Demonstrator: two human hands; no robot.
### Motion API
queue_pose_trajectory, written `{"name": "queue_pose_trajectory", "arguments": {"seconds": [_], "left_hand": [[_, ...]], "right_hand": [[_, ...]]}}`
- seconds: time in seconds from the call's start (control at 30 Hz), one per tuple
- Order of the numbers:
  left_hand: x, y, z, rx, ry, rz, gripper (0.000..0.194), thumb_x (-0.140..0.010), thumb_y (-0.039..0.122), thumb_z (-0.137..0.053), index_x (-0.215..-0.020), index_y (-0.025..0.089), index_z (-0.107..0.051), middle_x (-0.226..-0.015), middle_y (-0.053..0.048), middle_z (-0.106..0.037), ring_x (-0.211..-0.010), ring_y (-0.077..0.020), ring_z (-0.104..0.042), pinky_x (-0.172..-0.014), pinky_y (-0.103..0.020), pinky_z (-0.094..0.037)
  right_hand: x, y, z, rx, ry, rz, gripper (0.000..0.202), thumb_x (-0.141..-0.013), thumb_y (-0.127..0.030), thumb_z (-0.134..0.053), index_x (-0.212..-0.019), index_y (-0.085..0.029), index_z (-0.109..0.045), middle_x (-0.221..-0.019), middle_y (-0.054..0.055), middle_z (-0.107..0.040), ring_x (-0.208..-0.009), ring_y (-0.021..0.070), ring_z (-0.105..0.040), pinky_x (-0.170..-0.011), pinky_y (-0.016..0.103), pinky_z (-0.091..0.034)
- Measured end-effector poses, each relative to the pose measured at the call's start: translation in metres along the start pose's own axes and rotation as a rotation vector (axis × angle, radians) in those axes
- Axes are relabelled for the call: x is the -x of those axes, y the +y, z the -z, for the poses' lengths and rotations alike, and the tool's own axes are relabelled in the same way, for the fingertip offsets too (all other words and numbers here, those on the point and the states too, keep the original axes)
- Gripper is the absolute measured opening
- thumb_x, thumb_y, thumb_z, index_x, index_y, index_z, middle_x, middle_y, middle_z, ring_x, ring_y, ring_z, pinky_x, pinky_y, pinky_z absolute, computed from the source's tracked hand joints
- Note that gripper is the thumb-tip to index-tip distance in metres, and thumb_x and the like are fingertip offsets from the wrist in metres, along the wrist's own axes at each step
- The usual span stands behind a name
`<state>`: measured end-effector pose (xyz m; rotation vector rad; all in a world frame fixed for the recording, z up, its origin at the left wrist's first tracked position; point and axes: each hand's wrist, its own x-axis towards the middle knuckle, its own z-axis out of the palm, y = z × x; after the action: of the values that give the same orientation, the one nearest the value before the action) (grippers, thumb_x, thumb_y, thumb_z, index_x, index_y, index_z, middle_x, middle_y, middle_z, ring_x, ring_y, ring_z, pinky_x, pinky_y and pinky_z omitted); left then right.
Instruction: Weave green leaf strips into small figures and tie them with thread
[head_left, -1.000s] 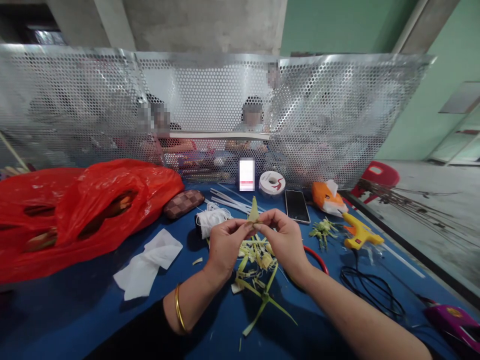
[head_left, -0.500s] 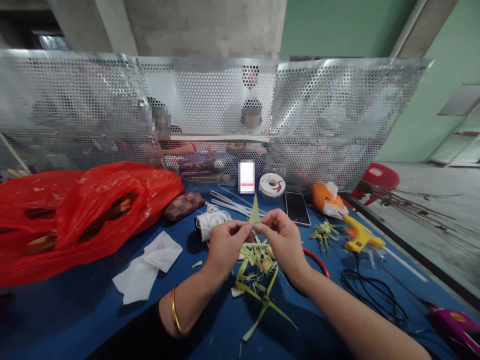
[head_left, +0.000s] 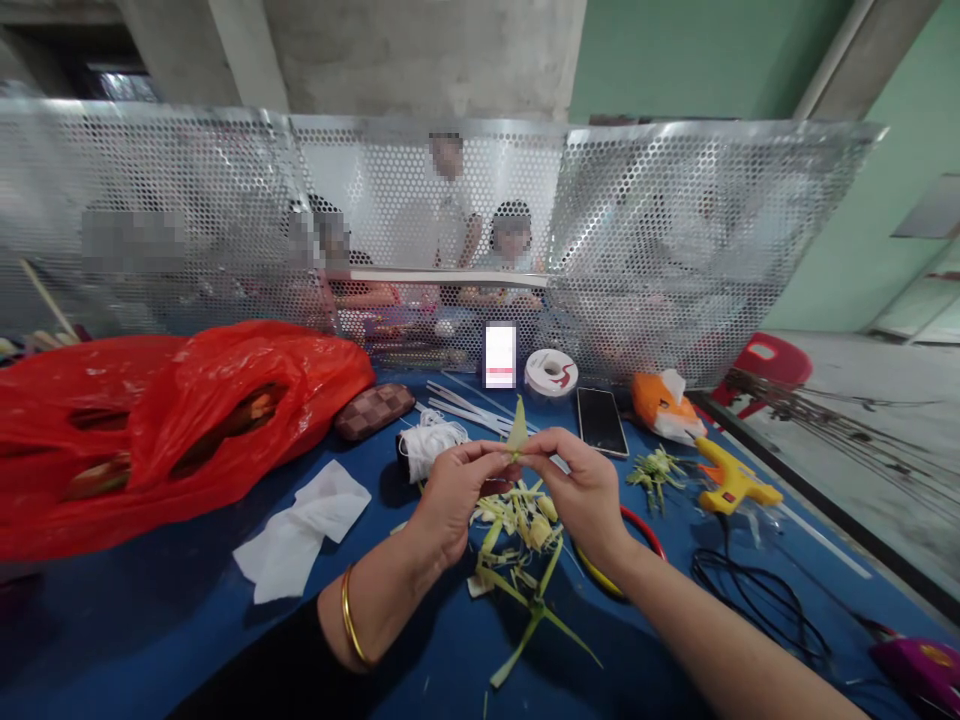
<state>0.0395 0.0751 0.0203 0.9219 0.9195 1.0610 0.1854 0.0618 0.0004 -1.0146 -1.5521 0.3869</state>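
Note:
A folded, pale green leaf strip (head_left: pixel 517 425) stands up as a pointed shape between my two hands. My left hand (head_left: pixel 459 492) pinches its base from the left, fingers closed. From the other side my right hand (head_left: pixel 581 485) pinches the same base, its fingertips close to those of the left. Below both hands lies a loose pile of green and yellowish leaf scraps (head_left: pixel 525 520). A strip woven into a cross (head_left: pixel 537 607) lies nearer to me. Just left of my hands is a spool of white cord (head_left: pixel 431 440).
Red plastic bag (head_left: pixel 187 420) and white tissue (head_left: pixel 300 530) lie left. A phone (head_left: pixel 601 422), ribbon roll (head_left: pixel 551 372), tissue pack (head_left: pixel 666 402), yellow glue gun (head_left: pixel 735 485) and black cable (head_left: pixel 757 590) are right. A perforated metal screen (head_left: pixel 435 220) stands behind, people beyond it.
My hands keep their pinch on the leaf strip, with fingers slightly shifted at its base. The view has turned a little left. A standing person behind the screen has moved left.

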Motion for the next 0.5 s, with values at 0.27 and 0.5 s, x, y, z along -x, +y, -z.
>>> {"name": "queue_pose_trajectory", "arguments": {"seconds": [0.27, 0.5], "left_hand": [[0.0, 0.006, 0.001, -0.099, 0.005, -0.038, 0.012, -0.064, 0.023, -0.075, -0.07, 0.015, -0.067, -0.068, -0.002, -0.067, -0.066, -0.014, -0.063, -0.064, -0.024, -0.047], [0.0, -0.008, -0.002, -0.2, 0.112, -0.338, 0.012, -0.071, 0.027, -0.07, -0.068, 0.016, -0.067, -0.062, 0.002, -0.064, -0.063, -0.0111, -0.056, -0.063, -0.021, -0.043]], "right_hand": [[-0.006, 0.0, 0.005, 0.005, -0.084, 0.017, 0.012, -0.081, -0.013, -0.064, -0.072, -0.021, -0.063, -0.072, -0.001, -0.063, -0.068, 0.0145, -0.059, -0.066, 0.026, -0.044], [0.0, -0.004, 0.0, 0.017, -0.049, -0.066, 0.01, -0.082, -0.017, -0.064, -0.073, -0.021, -0.062, -0.071, -0.001, -0.063, -0.068, 0.015, -0.058, -0.065, 0.026, -0.044]]}}
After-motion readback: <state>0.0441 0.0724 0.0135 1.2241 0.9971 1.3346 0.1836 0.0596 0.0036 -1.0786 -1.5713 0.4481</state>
